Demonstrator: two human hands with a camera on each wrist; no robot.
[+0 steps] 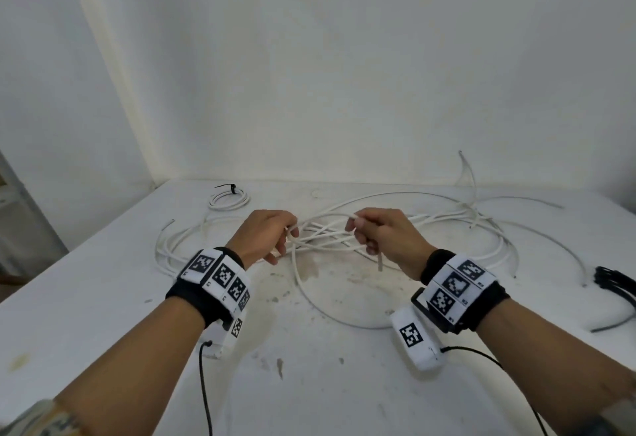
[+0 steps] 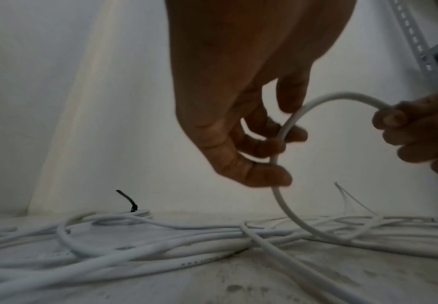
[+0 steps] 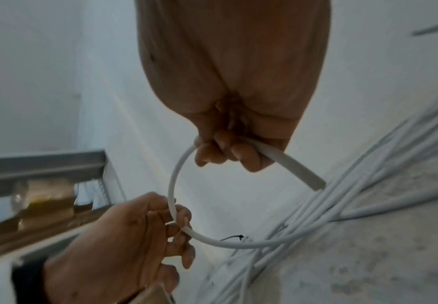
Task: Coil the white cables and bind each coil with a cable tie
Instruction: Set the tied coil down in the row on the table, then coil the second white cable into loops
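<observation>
Several loose white cables [image 1: 395,225] lie tangled across the white table [image 1: 103,298]. My right hand [image 1: 375,232] grips one white cable [image 3: 173,181] near its cut end, which sticks out below the fist [image 3: 303,174]. That cable arcs over to my left hand [image 1: 275,232], whose fingers [image 2: 272,148] pinch it, then drops in a curve to the table [image 2: 288,211]. Both hands are raised a little above the tangle. One finished coil [image 1: 229,199] bound with a black cable tie [image 1: 227,188] lies at the back left.
A bundle of black cable ties [image 1: 616,284] lies at the table's right edge. White walls close the back and left. A slotted metal shelf post [image 2: 415,41] stands beyond the table. The near part of the table is stained and bare.
</observation>
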